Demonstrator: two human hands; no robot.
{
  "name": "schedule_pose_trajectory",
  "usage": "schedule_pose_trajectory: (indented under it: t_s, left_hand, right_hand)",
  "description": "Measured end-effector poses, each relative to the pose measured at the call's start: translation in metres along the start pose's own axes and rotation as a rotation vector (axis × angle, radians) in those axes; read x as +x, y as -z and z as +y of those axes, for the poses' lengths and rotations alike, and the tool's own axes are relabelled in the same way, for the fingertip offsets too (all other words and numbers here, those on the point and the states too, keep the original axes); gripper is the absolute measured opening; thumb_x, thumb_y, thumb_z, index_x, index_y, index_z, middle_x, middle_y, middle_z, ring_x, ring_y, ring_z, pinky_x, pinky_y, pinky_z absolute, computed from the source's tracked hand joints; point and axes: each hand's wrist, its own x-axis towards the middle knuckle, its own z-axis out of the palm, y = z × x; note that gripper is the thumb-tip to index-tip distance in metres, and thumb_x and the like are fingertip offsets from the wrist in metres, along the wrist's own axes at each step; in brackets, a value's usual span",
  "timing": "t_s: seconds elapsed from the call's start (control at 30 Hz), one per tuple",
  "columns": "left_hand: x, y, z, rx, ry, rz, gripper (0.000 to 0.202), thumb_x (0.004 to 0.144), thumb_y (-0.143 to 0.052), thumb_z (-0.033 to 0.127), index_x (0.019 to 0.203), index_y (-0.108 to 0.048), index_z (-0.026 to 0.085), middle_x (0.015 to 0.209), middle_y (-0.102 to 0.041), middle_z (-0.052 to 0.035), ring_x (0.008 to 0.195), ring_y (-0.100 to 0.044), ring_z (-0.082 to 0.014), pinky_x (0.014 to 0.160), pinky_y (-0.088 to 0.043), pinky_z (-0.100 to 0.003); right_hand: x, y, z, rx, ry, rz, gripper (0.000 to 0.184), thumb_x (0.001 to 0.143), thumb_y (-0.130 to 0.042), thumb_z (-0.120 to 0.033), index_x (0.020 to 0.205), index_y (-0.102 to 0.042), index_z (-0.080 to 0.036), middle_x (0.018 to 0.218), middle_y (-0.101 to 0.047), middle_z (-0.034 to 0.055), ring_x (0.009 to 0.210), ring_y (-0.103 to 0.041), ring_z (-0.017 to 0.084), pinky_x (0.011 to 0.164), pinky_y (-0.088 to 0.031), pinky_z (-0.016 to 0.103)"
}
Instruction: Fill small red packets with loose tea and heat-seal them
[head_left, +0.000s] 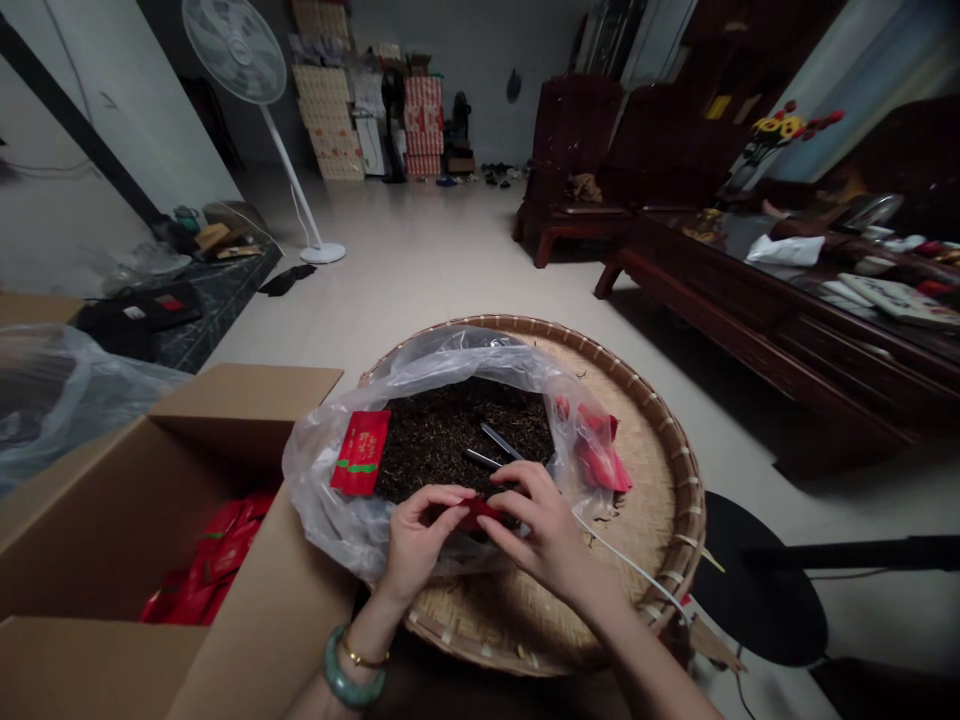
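Observation:
Between both hands is a small red packet [472, 516], partly covered by the fingers. My left hand [421, 540] pinches its left end with thumb and fingertips; a green bangle and a gold-coloured bracelet circle that wrist. My right hand [546, 525] grips the packet's other end, fingers bent. Below and beyond them lies dark loose tea [442, 430] in an open clear plastic bag [326, 470]. A metal tool with two prongs [504, 440] rests on the tea, its near part hidden by my right hand. Red packets with gold writing [361, 452] lie on the bag's left side.
A round woven bamboo tray [664, 470] bears the bag and crumpled red packets [600, 455]. A cardboard box [255, 590] at left holds several red packets [217, 560]. A white cord [630, 565] crosses the tray. Beyond stand a fan [285, 170] and a dark wooden table [750, 310].

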Motion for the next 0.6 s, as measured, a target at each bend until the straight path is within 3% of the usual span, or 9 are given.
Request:
schedule_pose_trajectory:
  t_s: [0.17,0.37,0.47,0.6]
  left_hand:
    - [0.001,0.000,0.001,0.006,-0.033,-0.050,0.009,0.072,-0.071,0.025,0.069,-0.069,0.017,0.078,-0.074,-0.0073,0.079,-0.069,-0.0202,0.075,-0.056,-0.032]
    - [0.001,-0.002,0.000,0.020,0.105,-0.003,0.014,0.068,-0.072,0.029,0.066,-0.067,0.016,0.065,-0.070,-0.0026,0.059,-0.066,-0.0151,0.056,-0.054,-0.023]
    - [0.002,-0.004,-0.002,-0.032,0.209,0.088,0.024,0.063,-0.076,0.035,0.066,-0.062,0.015,0.058,-0.067,0.0009,0.050,-0.061,-0.0118,0.049,-0.051,-0.019]
    - [0.001,-0.008,-0.006,-0.161,0.321,0.158,0.035,0.060,-0.076,0.043,0.070,-0.057,0.015,0.053,-0.063,0.0035,0.045,-0.057,-0.0095,0.045,-0.047,-0.018]
  right_hand:
    - [0.003,-0.001,0.002,-0.129,0.008,-0.124,0.007,0.081,-0.063,-0.021,0.076,-0.067,-0.020,0.095,-0.063,0.0087,0.105,-0.052,0.025,0.084,-0.051,0.042]
    - [0.006,-0.003,0.002,-0.088,-0.028,-0.207,0.014,0.084,-0.060,-0.026,0.073,-0.067,-0.019,0.089,-0.064,0.0069,0.101,-0.054,0.023,0.082,-0.051,0.037]
    - [0.004,-0.008,0.001,0.061,-0.150,-0.109,0.012,0.084,-0.059,-0.028,0.079,-0.063,-0.018,0.081,-0.062,0.0048,0.078,-0.058,0.017,0.069,-0.051,0.029]
    - [-0.001,-0.022,0.004,0.433,-0.507,0.095,0.023,0.076,-0.066,-0.033,0.091,-0.061,-0.017,0.071,-0.062,0.0006,0.060,-0.057,0.012,0.054,-0.047,0.022]
